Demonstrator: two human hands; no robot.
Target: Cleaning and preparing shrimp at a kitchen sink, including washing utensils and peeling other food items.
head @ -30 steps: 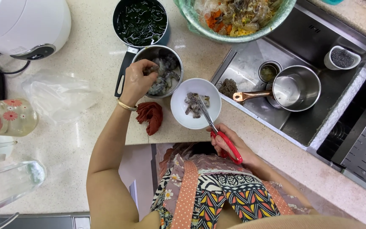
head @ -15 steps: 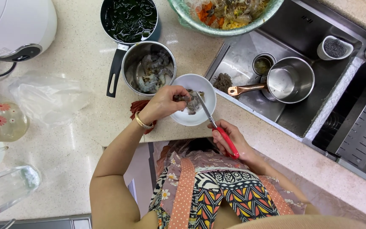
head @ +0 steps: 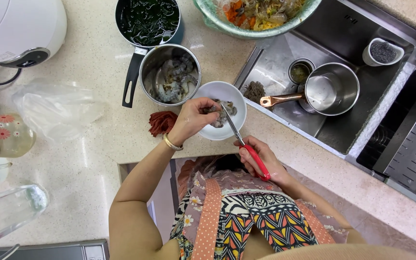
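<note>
My left hand (head: 193,118) holds a grey raw shrimp (head: 213,110) over a white bowl (head: 222,90) at the counter's front edge. My right hand (head: 261,159) grips red-handled scissors (head: 246,144), whose blades reach up to the shrimp in the bowl. Just left of the bowl stands a steel pot (head: 169,77) with more raw shrimp in water.
A dark pot of seaweed (head: 148,19) and a green bowl of mixed vegetables (head: 256,14) stand behind. A red cloth (head: 162,123) lies by the bowl. A plastic bag (head: 56,108) and a white appliance (head: 18,29) are left. The sink (head: 362,130) holds a saucepan (head: 333,89).
My left hand left the steel pot with a shrimp and came right to the white bowl. The scissors' blades now meet the shrimp there.
</note>
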